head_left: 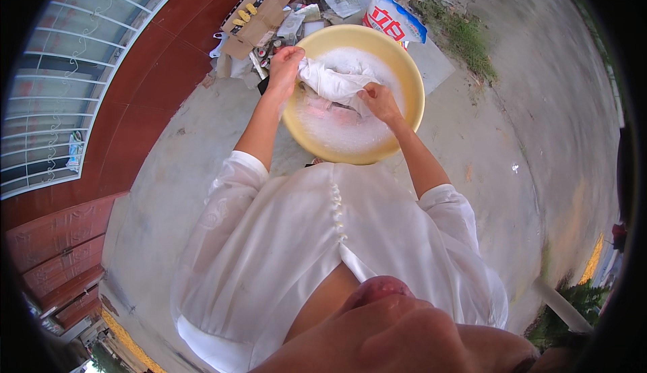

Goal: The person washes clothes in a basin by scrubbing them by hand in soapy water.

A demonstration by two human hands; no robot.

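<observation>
Upper centre of the head view: yellow basin [411, 83] on the concrete floor [168, 171], full of suds. White cloth [333, 80] lies bunched across its upper half, partly lifted out of the foam.

Left hand [284, 63] is closed in a fist on the cloth's left end at the basin rim. Right hand [379, 100] is curled shut, pinching the right end.

Handling, my read: soaked fabric, so limp, heavier than dry, soapy and slick. Needs a full fist grip on gathered folds, not fingertips on an edge. Not fragile.

Hard to make out:
- fingertips of both hands are buried in the folds
- foam hides the water level and a pinkish item under the cloth
- clutter above the basin (flattened cardboard box [253, 19], white-and-blue bag [394, 19]) is small and fisheye-bent
- bottom of frame is blocked by the person's white blouse
</observation>
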